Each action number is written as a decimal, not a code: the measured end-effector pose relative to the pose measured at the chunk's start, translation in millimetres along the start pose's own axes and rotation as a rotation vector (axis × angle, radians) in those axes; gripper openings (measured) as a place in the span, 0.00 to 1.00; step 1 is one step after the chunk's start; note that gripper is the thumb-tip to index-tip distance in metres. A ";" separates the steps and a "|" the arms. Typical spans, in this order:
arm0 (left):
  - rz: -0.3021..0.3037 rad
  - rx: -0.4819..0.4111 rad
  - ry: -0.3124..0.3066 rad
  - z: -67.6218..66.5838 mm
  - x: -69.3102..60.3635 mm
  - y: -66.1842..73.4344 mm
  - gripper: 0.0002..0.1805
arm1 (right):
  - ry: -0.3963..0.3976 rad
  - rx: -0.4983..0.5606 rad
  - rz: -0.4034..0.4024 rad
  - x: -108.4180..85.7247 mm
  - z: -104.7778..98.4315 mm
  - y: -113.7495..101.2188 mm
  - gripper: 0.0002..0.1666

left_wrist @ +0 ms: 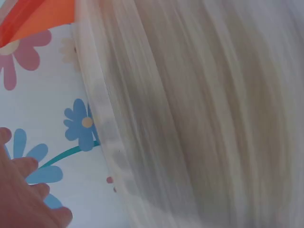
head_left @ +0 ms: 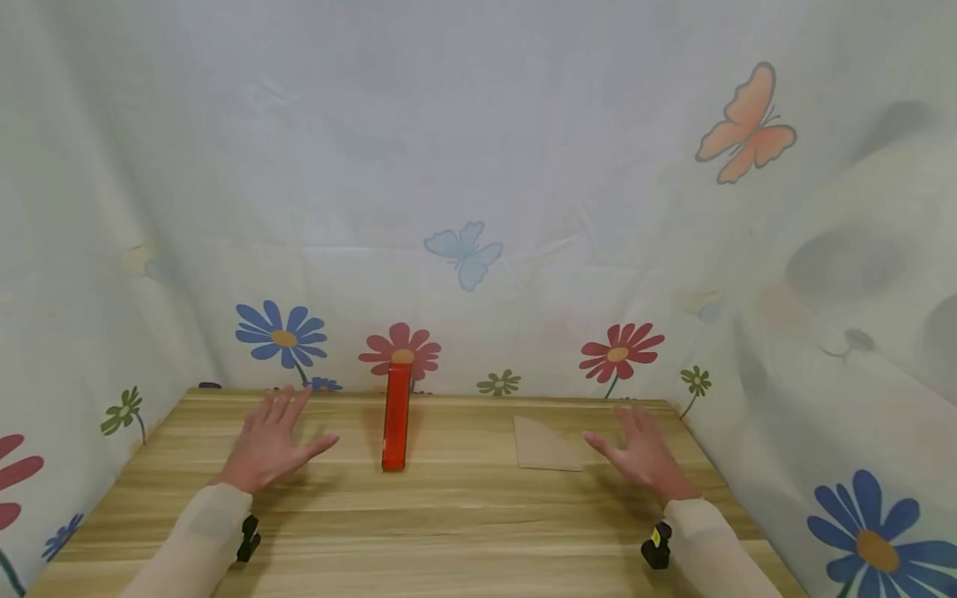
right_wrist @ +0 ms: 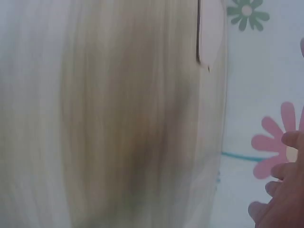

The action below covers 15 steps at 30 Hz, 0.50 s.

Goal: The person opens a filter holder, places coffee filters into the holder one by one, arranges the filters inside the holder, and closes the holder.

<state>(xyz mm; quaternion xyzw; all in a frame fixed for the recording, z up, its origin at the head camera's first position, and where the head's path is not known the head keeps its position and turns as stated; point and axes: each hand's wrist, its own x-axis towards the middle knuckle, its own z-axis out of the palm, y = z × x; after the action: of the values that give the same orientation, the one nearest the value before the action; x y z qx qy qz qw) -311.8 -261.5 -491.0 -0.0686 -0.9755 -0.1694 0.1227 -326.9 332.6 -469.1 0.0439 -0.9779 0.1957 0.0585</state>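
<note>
My left grip, fingers spread, is near a red bar to its right; my right grip, thumb held wide, is just beside a tan quarter-round piece. Only the head view shows the bar whole, its long axis running up the view across the far edge of the worktop, which stretches between my wrists.

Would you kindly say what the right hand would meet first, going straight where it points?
The right hand would probably meet the flowered cloth near a red flower, though depth is unclear.
</note>
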 end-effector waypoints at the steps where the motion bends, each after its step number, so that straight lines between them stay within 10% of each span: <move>1: 0.006 -0.030 0.004 0.5 0.3 0.5 0.58 | 0.006 0.035 -0.004 -0.8 2.0 -2.3 0.60; 15: 0.005 -0.436 -0.019 10.6 7.0 19.9 0.51 | 0.094 0.513 0.022 -7.2 33.6 -59.4 0.39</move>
<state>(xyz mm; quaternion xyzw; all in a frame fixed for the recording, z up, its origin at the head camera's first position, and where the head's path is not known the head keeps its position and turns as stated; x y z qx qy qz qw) -317.4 -238.6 -492.6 -0.0974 -0.9166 -0.3755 0.0963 -316.6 265.3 -478.4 0.0373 -0.8930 0.4397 0.0886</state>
